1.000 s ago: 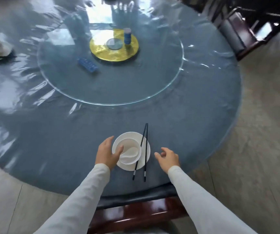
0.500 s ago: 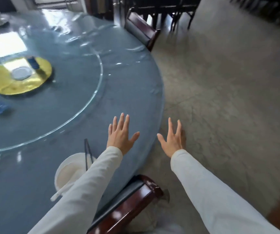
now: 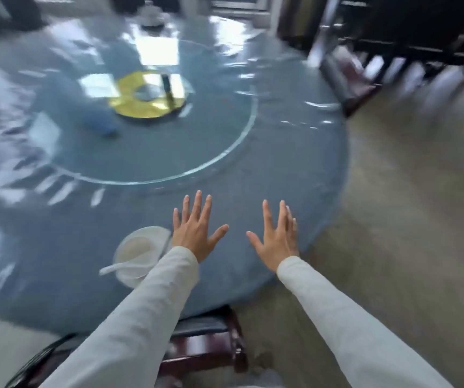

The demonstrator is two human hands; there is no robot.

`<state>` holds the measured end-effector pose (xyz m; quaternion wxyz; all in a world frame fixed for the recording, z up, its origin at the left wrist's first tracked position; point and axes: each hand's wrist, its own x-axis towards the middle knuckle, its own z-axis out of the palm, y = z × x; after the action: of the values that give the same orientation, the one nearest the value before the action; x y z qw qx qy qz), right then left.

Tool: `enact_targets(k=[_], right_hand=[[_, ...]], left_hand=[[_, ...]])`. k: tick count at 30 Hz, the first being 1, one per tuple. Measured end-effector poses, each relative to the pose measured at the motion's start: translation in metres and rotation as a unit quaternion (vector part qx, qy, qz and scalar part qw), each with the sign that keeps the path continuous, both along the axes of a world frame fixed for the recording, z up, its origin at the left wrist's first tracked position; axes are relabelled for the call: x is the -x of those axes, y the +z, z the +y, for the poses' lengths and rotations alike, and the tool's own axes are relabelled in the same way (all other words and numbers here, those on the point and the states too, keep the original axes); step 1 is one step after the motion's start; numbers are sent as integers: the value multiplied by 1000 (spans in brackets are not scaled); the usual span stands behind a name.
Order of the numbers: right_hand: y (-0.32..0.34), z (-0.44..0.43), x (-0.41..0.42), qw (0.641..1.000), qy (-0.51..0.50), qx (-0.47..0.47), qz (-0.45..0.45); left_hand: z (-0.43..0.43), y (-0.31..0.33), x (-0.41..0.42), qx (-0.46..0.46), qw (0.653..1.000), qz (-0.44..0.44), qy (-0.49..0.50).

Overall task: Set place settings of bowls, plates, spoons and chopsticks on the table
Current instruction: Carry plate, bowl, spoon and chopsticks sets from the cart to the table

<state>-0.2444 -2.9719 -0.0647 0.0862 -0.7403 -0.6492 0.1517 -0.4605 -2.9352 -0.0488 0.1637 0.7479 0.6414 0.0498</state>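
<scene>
Both hands are spread flat and empty above the near part of the round table (image 3: 267,152); the left hand (image 3: 194,233) hovers just right of the plate (image 3: 152,233), the right hand (image 3: 277,239) near the table's right edge, over the cloth rather than the floor as half a second ago. The plate holds a bowl (image 3: 138,249) with a spoon (image 3: 119,268) sticking out to the left; a dark chopstick (image 3: 166,243) shows at the plate's right rim, partly hidden by the left sleeve. The view has swung back left; the yellow disc (image 3: 141,105) now sits far and central, much blurred; a chair (image 3: 205,340) stands at the near edge.
</scene>
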Motion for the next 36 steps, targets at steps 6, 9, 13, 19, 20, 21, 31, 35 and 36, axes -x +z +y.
enact_targets(k=[6, 9, 13, 19, 20, 21, 31, 35, 36], right_hand=[[4, 42, 203, 988, 150, -4, 29], [6, 43, 329, 974, 219, -10, 49], [11, 35, 477, 955, 290, -4, 64], [15, 19, 645, 923, 384, -4, 23], [13, 19, 668, 918, 396, -5, 22], [11, 20, 687, 915, 404, -7, 21], [-39, 67, 846, 920, 391, 23, 27], [-48, 121, 912, 934, 357, 15, 23], [-46, 133, 925, 938, 346, 12, 22]], left_hand=[[-42, 8, 228, -1, 978, 39, 204], [-82, 11, 346, 0, 957, 57, 284], [-126, 20, 477, 30, 931, 84, 353], [-173, 33, 618, 45, 893, 104, 436], [-177, 34, 638, 47, 887, 112, 446], [-179, 35, 653, 52, 882, 113, 454], [-113, 15, 802, 78, 892, 107, 432], [-43, -1, 882, 82, 912, 101, 389], [-29, -1, 897, 83, 917, 103, 377]])
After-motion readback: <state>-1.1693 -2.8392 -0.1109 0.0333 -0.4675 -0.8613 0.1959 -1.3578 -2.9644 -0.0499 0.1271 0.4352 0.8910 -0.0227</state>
